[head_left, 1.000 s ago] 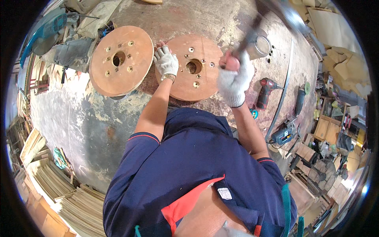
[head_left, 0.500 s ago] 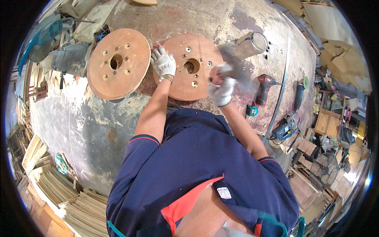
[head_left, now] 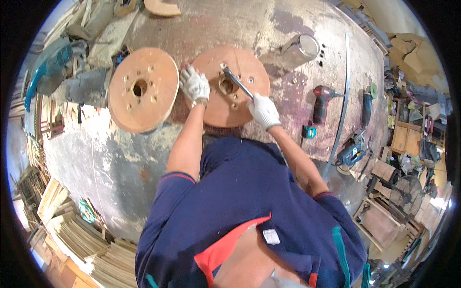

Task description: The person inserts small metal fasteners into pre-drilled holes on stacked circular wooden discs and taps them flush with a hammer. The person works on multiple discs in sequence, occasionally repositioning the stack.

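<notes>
A round wooden disc [head_left: 249,108] with a large centre hole and several smaller holes lies in front of me. My left hand [head_left: 195,85], in a white fingerless glove, rests on its left rim with fingers stretched out. My right hand [head_left: 264,110], gloved too, is closed around a steel-shafted hand tool [head_left: 241,86]. The tool slants over the centre hole, its wider head end beside a small hole near the disc's far side. Its exact kind is hard to tell. A second, similar wooden disc [head_left: 158,105] is to the left, nobody's hand on it.
A clear jar [head_left: 303,49] stands at the far right. Further right are a cordless drill [head_left: 321,104], a teal tape measure [head_left: 309,132], a long metal strip [head_left: 344,96], an angle grinder [head_left: 367,108] and a jigsaw [head_left: 351,152]. A circular saw [head_left: 53,67] is far left.
My right hand was blurred, with the tool swung out to the right; now the tool's head is over the disc. My left hand stays on the rim. The jar has shifted little in view.
</notes>
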The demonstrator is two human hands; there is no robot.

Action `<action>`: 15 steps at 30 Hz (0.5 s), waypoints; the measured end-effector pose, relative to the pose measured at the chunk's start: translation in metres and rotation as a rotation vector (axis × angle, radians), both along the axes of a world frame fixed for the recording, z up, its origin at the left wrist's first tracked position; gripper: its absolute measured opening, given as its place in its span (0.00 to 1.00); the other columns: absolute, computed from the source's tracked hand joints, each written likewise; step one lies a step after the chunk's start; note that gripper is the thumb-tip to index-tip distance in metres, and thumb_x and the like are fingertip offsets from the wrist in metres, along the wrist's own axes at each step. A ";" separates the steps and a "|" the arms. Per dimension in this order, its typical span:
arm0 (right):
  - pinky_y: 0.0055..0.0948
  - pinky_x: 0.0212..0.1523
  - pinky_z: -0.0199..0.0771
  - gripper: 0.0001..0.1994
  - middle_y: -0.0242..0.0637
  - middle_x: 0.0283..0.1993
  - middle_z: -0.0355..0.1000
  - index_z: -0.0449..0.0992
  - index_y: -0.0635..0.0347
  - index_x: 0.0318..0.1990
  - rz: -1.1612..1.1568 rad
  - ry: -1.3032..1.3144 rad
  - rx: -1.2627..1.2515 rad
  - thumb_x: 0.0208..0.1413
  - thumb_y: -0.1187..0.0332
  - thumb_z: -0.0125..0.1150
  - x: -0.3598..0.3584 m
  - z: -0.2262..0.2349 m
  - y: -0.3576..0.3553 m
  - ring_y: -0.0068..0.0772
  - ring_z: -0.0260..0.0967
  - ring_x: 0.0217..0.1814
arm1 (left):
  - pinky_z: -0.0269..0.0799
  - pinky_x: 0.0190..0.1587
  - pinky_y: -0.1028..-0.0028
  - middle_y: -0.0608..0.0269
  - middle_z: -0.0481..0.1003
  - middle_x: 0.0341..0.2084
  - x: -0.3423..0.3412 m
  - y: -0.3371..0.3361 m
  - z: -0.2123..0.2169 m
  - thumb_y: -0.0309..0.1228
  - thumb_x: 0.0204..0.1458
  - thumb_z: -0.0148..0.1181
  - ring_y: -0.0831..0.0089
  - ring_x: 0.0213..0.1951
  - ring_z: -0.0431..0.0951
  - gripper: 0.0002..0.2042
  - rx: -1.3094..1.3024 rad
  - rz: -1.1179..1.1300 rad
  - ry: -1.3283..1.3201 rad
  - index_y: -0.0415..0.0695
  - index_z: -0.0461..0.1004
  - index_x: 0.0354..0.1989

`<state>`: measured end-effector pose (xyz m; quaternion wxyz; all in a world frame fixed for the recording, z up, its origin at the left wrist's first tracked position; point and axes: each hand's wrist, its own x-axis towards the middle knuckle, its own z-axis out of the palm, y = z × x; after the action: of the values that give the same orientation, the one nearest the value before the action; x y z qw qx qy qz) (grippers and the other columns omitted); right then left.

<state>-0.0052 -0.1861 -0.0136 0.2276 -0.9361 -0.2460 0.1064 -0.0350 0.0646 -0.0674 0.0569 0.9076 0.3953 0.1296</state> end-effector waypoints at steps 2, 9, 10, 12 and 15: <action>0.54 0.32 0.72 0.14 0.56 0.25 0.73 0.72 0.60 0.38 -0.124 0.081 0.125 0.65 0.58 0.55 -0.007 0.008 -0.016 0.62 0.75 0.32 | 0.59 0.66 0.52 0.46 0.66 0.63 0.002 0.004 0.000 0.45 0.59 0.55 0.51 0.65 0.66 0.33 0.014 -0.012 0.025 0.41 0.59 0.69; 0.45 0.31 0.70 0.19 0.56 0.26 0.73 0.77 0.64 0.36 -0.521 0.252 0.267 0.66 0.54 0.55 -0.042 -0.049 -0.130 0.60 0.72 0.28 | 0.59 0.64 0.46 0.45 0.66 0.64 0.014 -0.027 0.011 0.50 0.63 0.50 0.46 0.64 0.67 0.30 0.012 -0.257 -0.096 0.38 0.65 0.65; 0.42 0.31 0.69 0.22 0.51 0.23 0.72 0.78 0.64 0.33 -0.584 0.274 0.348 0.66 0.51 0.55 -0.053 -0.045 -0.138 0.47 0.72 0.25 | 0.61 0.62 0.47 0.45 0.70 0.60 0.020 -0.046 0.019 0.50 0.62 0.52 0.47 0.60 0.70 0.27 0.046 -0.390 -0.143 0.39 0.71 0.58; 0.39 0.31 0.68 0.23 0.46 0.22 0.71 0.78 0.64 0.33 -0.695 0.334 0.402 0.66 0.50 0.55 -0.064 -0.076 -0.159 0.37 0.70 0.25 | 0.67 0.55 0.50 0.48 0.76 0.45 0.045 -0.087 0.022 0.42 0.54 0.62 0.49 0.51 0.74 0.17 0.022 -0.701 -0.189 0.43 0.76 0.46; 0.34 0.31 0.67 0.25 0.37 0.23 0.71 0.78 0.65 0.31 -0.849 0.453 0.534 0.67 0.47 0.55 -0.063 -0.082 -0.159 0.27 0.66 0.27 | 0.72 0.50 0.58 0.53 0.80 0.41 0.092 -0.157 0.034 0.31 0.50 0.64 0.53 0.45 0.79 0.13 -0.327 -1.053 -0.275 0.42 0.78 0.43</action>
<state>-0.0680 -0.3453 -0.0952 0.5273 -0.8166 0.1899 0.1379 0.0571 -0.0919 -0.0337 0.3045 0.9364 -0.1066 0.1381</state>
